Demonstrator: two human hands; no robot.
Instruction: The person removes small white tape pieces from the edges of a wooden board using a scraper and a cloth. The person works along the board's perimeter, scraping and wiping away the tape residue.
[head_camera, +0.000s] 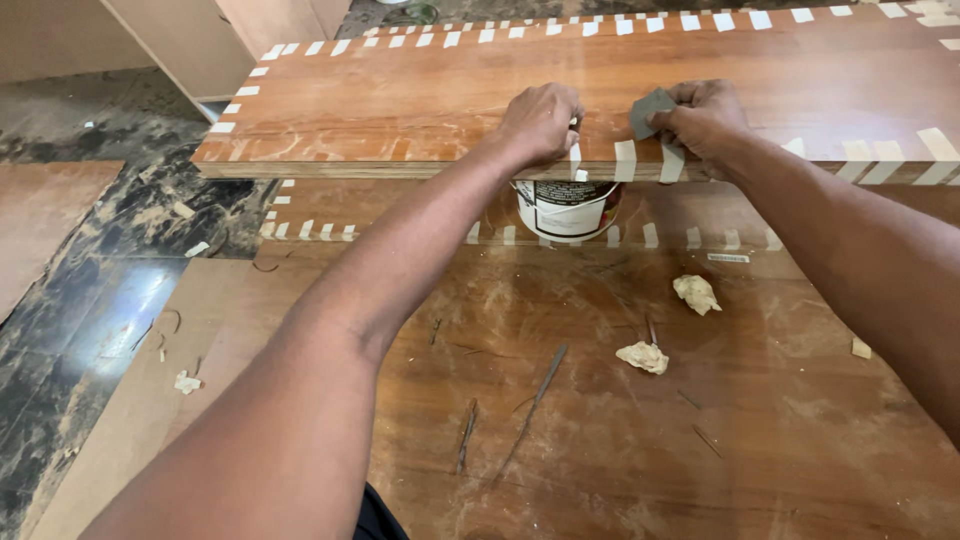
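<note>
Both hands work at the near edge of a raised wooden panel (450, 90) whose borders carry short strips of pale masking tape. The left hand (540, 120) is curled tight, its fingertips pinching one tape strip (575, 158) at the edge. The right hand (705, 118), just beside it, is closed on a folded grey piece of sandpaper (652, 110) (held at the fingertips, over the panel face). Directly below and between the hands, under the panel, stands a white bucket (567, 210). Nearer the person than the hands, two lumps of pale crumpled tape (697, 293) lie on the lower wooden sheet (600, 440), with thin wood slivers (540, 395) scattered about.
</note>
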